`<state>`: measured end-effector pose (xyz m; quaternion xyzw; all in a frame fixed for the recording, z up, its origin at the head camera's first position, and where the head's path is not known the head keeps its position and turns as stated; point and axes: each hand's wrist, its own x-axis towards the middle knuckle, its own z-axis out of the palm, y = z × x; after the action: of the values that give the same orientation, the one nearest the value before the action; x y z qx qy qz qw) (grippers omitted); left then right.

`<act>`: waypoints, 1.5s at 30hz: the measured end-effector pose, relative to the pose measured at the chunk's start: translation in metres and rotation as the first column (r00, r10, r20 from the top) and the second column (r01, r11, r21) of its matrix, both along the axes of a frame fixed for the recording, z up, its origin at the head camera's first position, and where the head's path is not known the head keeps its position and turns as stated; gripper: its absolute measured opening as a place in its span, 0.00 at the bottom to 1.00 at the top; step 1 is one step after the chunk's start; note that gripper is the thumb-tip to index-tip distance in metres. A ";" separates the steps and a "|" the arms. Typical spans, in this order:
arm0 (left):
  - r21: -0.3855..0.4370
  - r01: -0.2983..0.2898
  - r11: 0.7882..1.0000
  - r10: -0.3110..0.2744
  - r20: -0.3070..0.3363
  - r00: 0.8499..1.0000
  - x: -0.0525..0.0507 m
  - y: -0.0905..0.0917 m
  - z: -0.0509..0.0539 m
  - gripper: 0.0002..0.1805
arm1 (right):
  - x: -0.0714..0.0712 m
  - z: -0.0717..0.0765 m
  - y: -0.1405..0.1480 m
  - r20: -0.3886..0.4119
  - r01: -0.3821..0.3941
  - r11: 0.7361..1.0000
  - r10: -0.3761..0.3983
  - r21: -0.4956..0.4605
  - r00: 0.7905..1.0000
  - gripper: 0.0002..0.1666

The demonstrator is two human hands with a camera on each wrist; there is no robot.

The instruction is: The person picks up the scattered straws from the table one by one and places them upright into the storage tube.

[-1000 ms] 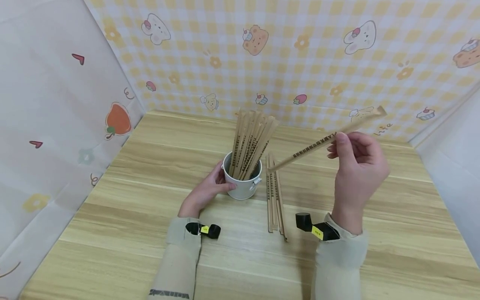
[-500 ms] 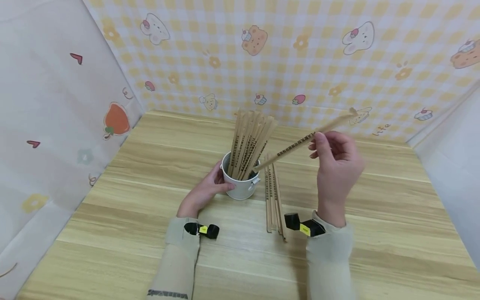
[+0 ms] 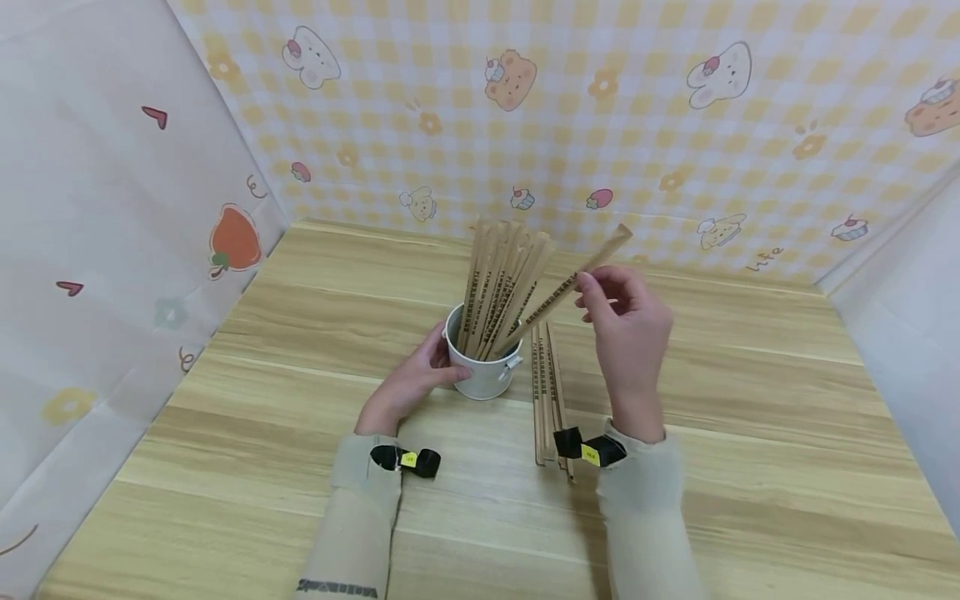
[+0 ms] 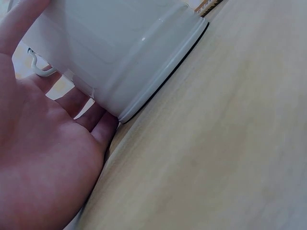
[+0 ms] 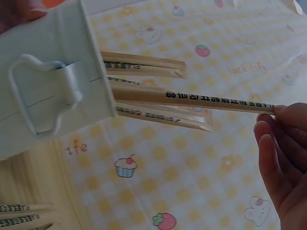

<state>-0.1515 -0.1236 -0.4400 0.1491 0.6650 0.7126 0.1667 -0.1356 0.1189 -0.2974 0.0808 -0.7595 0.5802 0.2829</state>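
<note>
A small white bucket (image 3: 482,382) with little side handles stands upright on the table, a bunch of paper-wrapped straws (image 3: 491,287) leaning in it. My left hand (image 3: 412,382) holds the bucket from the left, thumb across its front; in the left wrist view the fingers (image 4: 81,103) curve around the bucket wall (image 4: 110,52). My right hand (image 3: 630,329) pinches one wrapped straw (image 3: 552,302) near its upper part, between thumb and fingers. This straw slants down to the left, its lower end inside the bucket mouth. In the right wrist view the same straw (image 5: 211,99) passes behind the rim.
Several wrapped straws (image 3: 546,400) lie on the wooden table (image 3: 262,467) just right of the bucket. A yellow checked cloth (image 3: 420,83) with cartoon prints hangs behind, and a white printed cloth (image 3: 112,250) at the left. Each wrist wears a black camera (image 3: 588,450).
My right hand has moved left with the straw, bringing its lower end from above the loose straws into the bucket mouth. The straw stands steeper. My left hand keeps its hold.
</note>
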 end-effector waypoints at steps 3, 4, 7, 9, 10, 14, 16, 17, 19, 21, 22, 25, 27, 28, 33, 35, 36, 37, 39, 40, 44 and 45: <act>0.007 0.006 1.000 -0.006 0.002 1.000 0.004 0.000 0.008 0.47 | -0.003 -0.005 -0.005 0.025 -0.002 0.998 0.001 0.060 1.000 0.10; 0.008 0.007 1.000 -0.007 0.004 1.000 0.005 0.000 0.011 0.47 | -0.004 -0.006 -0.006 0.030 -0.004 0.997 0.002 0.073 1.000 0.10; 0.010 0.006 1.000 -0.006 0.004 1.000 0.007 0.001 0.016 0.47 | -0.007 -0.011 -0.010 0.048 -0.016 0.994 0.011 0.106 0.999 0.09; 0.009 0.002 1.000 -0.002 0.005 1.000 0.006 0.000 0.014 0.47 | -0.010 -0.017 -0.011 0.063 -0.026 0.992 0.019 0.120 0.998 0.10; 0.008 0.000 1.000 0.000 0.004 1.000 0.005 0.000 0.011 0.47 | -0.013 -0.021 -0.010 0.072 -0.031 0.992 0.022 0.124 0.997 0.10; 0.001 -0.003 1.000 0.003 0.003 1.000 0.002 0.000 0.002 0.47 | -0.024 -0.040 -0.006 0.107 -0.044 0.988 0.028 0.148 0.994 0.13; -0.003 -0.006 1.000 0.006 0.004 1.000 0.001 0.000 -0.001 0.47 | -0.027 -0.046 -0.005 0.119 -0.050 0.986 0.031 0.160 0.992 0.14; -0.005 -0.009 1.000 0.009 0.004 1.000 0.001 0.001 -0.001 0.47 | -0.028 -0.048 -0.006 0.125 -0.053 0.985 0.032 0.166 0.992 0.14; -0.006 -0.015 1.000 0.015 -0.002 1.000 0.000 0.000 -0.005 0.47 | -0.028 -0.049 -0.007 0.130 -0.059 0.982 0.036 0.182 0.991 0.14; -0.007 -0.020 1.000 0.020 0.002 1.000 0.000 0.000 -0.006 0.47 | -0.028 -0.050 -0.008 0.141 -0.069 0.979 0.042 0.190 0.989 0.13; -0.008 -0.022 1.000 0.022 0.004 1.000 0.000 0.000 -0.006 0.47 | -0.028 -0.050 -0.009 0.145 -0.073 0.978 0.045 0.195 0.988 0.13; -0.012 -0.022 1.000 0.022 0.019 1.000 0.001 0.000 -0.004 0.47 | -0.029 -0.052 -0.010 0.167 -0.084 0.976 0.050 0.203 0.985 0.13; -0.011 -0.015 1.000 0.015 0.016 1.000 0.003 0.000 0.002 0.48 | -0.029 -0.052 -0.010 0.175 -0.088 0.974 0.051 0.211 0.983 0.12; -0.011 -0.011 1.000 0.012 0.014 1.000 0.004 0.000 0.006 0.48 | -0.029 -0.053 -0.010 0.175 -0.090 0.972 0.052 0.215 0.983 0.12; -0.012 -0.001 1.000 0.001 0.011 1.000 0.008 0.002 0.018 0.48 | -0.031 -0.056 -0.010 0.172 -0.093 0.966 0.053 0.239 0.984 0.12; -0.017 -0.001 1.000 0.001 0.017 1.000 0.008 0.002 0.019 0.48 | -0.032 -0.058 -0.009 0.178 -0.093 0.965 0.049 0.246 0.983 0.11; -0.020 -0.001 1.000 0.002 0.018 1.000 0.008 0.002 0.019 0.48 | -0.032 -0.058 -0.010 0.184 -0.094 0.964 0.049 0.247 0.982 0.11; -0.021 -0.002 1.000 0.003 0.018 1.000 0.008 0.002 0.017 0.48 | -0.032 -0.059 -0.010 0.192 -0.095 0.964 0.047 0.248 0.980 0.12; -0.023 -0.007 1.000 0.007 0.022 1.000 0.007 0.001 0.014 0.49 | -0.033 -0.059 -0.010 0.200 -0.095 0.963 0.044 0.254 0.979 0.12; -0.027 -0.009 1.000 0.009 0.019 1.000 0.006 0.001 0.011 0.49 | -0.033 -0.060 -0.011 0.201 -0.094 0.962 0.042 0.258 0.979 0.12; -0.040 -0.020 0.999 0.020 0.013 1.000 0.002 0.000 0.001 0.48 | -0.034 -0.061 -0.011 0.199 -0.091 0.957 0.036 0.275 0.979 0.11; -0.045 -0.022 0.999 0.023 0.012 1.000 0.001 0.000 -0.001 0.47 | -0.034 -0.061 -0.011 0.198 -0.091 0.957 0.036 0.276 0.979 0.11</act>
<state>-0.1507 -0.1237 -0.4415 0.1336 0.6815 0.7002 0.1660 -0.1698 0.1080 -0.3583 0.0889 -0.8554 0.4792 0.1753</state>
